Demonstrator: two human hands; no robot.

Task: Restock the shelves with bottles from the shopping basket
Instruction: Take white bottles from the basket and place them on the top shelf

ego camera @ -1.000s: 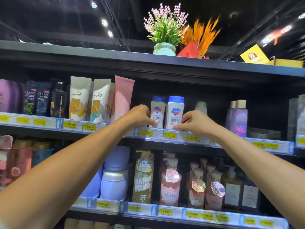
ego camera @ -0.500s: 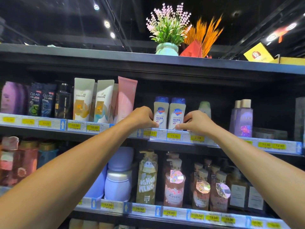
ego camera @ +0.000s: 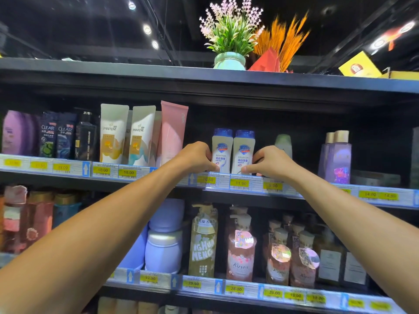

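Observation:
Two white bottles with blue caps stand upright side by side on the upper shelf. My left hand grips the lower left side of the left bottle. My right hand pinches the lower right side of the right bottle. The two bottles touch each other. Both arms reach up from the bottom corners of the view. The shopping basket is out of view.
Pantene tubes and a pink tube stand left of the bottles; a pale green bottle and purple bottles stand right. Pump bottles fill the shelf below. A potted plant sits on top.
The two bottles have been pushed closer together and a little further back on the shelf. Both hands stay on them. The camera has shifted slightly.

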